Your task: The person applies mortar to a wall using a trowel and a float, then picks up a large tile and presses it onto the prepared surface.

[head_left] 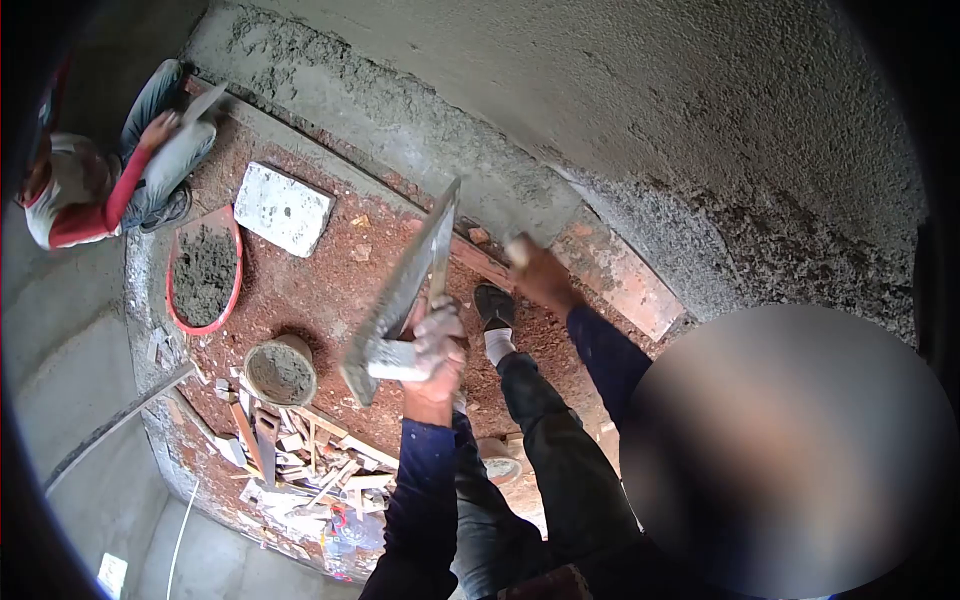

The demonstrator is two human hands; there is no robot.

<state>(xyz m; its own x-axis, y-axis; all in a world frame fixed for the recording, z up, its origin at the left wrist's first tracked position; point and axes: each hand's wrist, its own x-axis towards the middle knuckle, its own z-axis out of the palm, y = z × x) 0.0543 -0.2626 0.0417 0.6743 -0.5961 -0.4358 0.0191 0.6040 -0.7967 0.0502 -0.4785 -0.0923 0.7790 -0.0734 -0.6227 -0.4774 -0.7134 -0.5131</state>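
Observation:
My left hand [437,350] is closed around a long, flat grey plastering float [397,285], tilted and seen nearly edge-on, with its far end pointing up toward the wall. A pale, thick piece [395,360] sticks out beside my fingers. My right hand [545,278] is closed and a little blurred, close to the foot of the wall. Something pale [518,248] shows at its fingers, but its kind cannot be made out. Below the wall's rough wet mortar strip [400,140] lies a long straight board [310,150].
A person [95,190] sits at left with a flat blade in one hand. Nearby are a red-rimmed mortar pan [240,285], a white block [284,208] and a bucket [280,370]. Wood scraps and a handsaw [267,445] lie lower left. A large blurred patch covers the lower right.

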